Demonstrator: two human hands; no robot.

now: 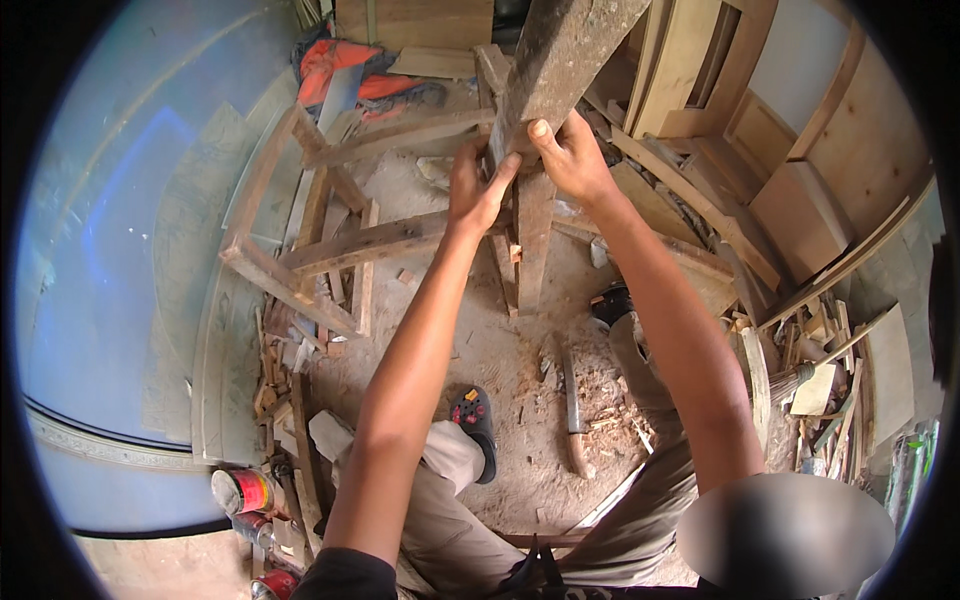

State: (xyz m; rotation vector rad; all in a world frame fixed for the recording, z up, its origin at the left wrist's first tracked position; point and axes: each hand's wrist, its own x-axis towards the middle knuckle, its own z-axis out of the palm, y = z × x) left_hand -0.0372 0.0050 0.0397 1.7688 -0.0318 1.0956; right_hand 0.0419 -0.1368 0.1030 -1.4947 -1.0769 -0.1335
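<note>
Both my hands grip a thick, worn wooden beam that rises toward me at the top of the view. My left hand is wrapped round its left side with the thumb pressed on it. My right hand clasps the right side, thumb uppermost; the fingers of both are mostly hidden behind the wood. Just below them, an upright wooden post reaches down to the floor. It adjoins a wooden frame of rails and legs stretching left. Whether beam and post are joined is hidden by my hands.
On the dusty floor between my feet lies a long blade with a wooden handle, beside wood chips. Boards and panels lean at the right, near a broom. Paint cans stand lower left by a bluish wall; orange-and-dark cloth lies at the back.
</note>
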